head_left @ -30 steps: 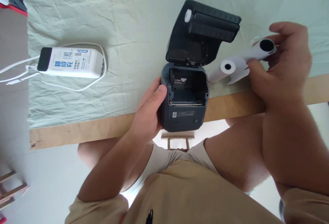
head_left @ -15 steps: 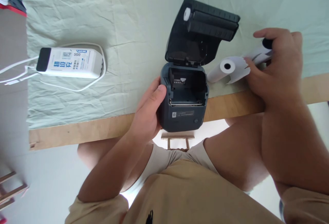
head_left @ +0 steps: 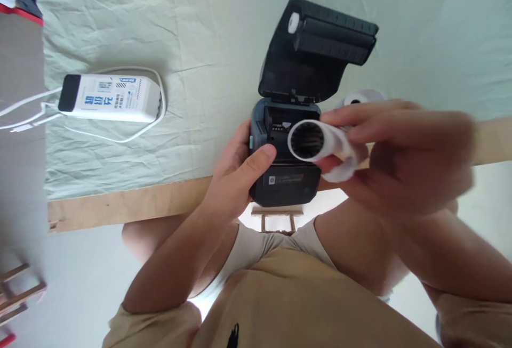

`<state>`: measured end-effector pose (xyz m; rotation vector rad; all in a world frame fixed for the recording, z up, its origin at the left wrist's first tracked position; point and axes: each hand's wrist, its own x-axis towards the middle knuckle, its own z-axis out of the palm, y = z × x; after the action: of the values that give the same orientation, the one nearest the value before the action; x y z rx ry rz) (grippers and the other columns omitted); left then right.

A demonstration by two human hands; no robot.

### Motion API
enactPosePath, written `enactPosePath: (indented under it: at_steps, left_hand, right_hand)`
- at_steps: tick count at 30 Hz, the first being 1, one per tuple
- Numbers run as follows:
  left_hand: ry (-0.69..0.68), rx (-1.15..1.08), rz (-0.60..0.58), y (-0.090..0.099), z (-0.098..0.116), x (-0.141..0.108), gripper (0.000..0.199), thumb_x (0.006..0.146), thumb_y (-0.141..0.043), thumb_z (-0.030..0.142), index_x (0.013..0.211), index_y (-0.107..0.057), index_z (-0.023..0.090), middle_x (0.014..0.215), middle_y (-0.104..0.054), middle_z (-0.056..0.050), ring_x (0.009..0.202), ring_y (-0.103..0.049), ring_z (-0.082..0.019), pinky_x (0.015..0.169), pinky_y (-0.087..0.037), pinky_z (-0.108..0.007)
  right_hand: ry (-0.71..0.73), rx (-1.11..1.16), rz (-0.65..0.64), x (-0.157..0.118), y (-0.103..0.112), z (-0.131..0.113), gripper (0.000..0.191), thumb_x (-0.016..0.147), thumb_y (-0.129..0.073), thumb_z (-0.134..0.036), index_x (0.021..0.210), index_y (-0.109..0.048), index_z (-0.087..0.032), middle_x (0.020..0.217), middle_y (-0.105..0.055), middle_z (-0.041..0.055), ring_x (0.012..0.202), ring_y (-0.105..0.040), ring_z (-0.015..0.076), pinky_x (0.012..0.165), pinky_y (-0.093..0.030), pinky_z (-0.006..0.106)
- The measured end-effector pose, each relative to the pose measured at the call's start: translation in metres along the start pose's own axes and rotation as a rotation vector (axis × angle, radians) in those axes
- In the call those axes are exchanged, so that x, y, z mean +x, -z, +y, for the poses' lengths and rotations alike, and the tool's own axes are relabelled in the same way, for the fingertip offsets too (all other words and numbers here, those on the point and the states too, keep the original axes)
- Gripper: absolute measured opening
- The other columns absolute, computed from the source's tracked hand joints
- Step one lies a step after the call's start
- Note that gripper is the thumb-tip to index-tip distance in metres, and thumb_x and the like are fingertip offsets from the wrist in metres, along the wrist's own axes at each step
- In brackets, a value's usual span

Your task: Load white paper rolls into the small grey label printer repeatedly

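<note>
A dark label printer (head_left: 286, 185) sits at the table's front edge, its lid (head_left: 310, 55) swung up and back. My left hand (head_left: 240, 169) grips the printer's left side, thumb over the front rim. Close above the right part of the open paper bay, my right hand (head_left: 408, 151) pinches a white paper roll (head_left: 334, 148) with a wide dark core. The roll's loose end curls beneath it. I cannot tell whether the roll touches the printer. Behind my right hand, another paper roll (head_left: 366, 95) with a small core lies on the cloth, mostly hidden.
A white power strip (head_left: 114, 97) with a looped white cable lies on the left of the green tablecloth (head_left: 192, 71). The wooden table edge (head_left: 128, 207) runs across in front of my legs. Wooden stool parts (head_left: 20, 300) show at lower left.
My right hand has lifted the wide-core paper roll off the cloth and brought it left over the printer. The left hand stays on the printer, its thumb slightly further over the rim.
</note>
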<state>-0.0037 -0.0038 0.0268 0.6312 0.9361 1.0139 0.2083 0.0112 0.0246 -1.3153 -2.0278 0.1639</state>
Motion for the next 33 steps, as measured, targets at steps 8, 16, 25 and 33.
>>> enactPosePath:
  at_steps: [8,16,25,33]
  left_hand:
    - [-0.021,-0.007,-0.035,0.004,-0.005,0.001,0.048,0.100,-0.088,0.048,0.136,-0.070,0.022,0.138,-0.085,-0.010,0.126,-0.084,-0.037,0.093,-0.074,-0.042]
    - [0.008,0.013,-0.025,0.001,-0.001,-0.002,0.051,0.100,-0.086,0.054,0.135,-0.068,0.022,0.136,-0.085,-0.011,0.122,-0.084,-0.036,0.088,-0.072,-0.042]
    - [-0.052,0.223,0.053,0.009,-0.005,0.006,0.055,0.076,-0.097,0.016,0.124,-0.073,0.025,0.107,-0.082,0.000,0.099,-0.079,-0.023,0.083,-0.067,-0.031]
    - [-0.178,0.220,-0.097,0.028,-0.015,0.010,0.089,0.067,-0.099,0.004,0.147,-0.066,0.026,0.136,-0.081,-0.006,0.118,-0.080,-0.026,0.087,-0.069,-0.026]
  right_hand:
    - [0.247,0.061,0.091,0.013,-0.012,-0.006,0.024,0.101,-0.071,-0.008,0.092,-0.064,-0.029,0.110,-0.090,-0.0044,0.093,-0.088,0.0179,0.078,-0.062,0.039]
    - [0.367,0.147,0.130,0.001,-0.012,-0.006,0.017,0.100,-0.069,-0.014,0.093,-0.069,-0.030,0.093,-0.084,-0.0031,0.083,-0.078,0.0207,0.072,-0.056,0.042]
    - [0.473,0.186,0.097,-0.006,-0.014,-0.001,0.031,0.116,-0.052,-0.047,0.102,-0.071,-0.027,0.093,-0.080,0.0019,0.092,-0.077,0.0204,0.078,-0.058,0.043]
    - [0.124,0.179,0.246,0.008,-0.010,0.018,0.044,0.099,-0.065,-0.041,0.141,-0.066,-0.028,0.158,-0.066,0.0135,0.141,-0.071,0.0371,0.087,-0.064,0.047]
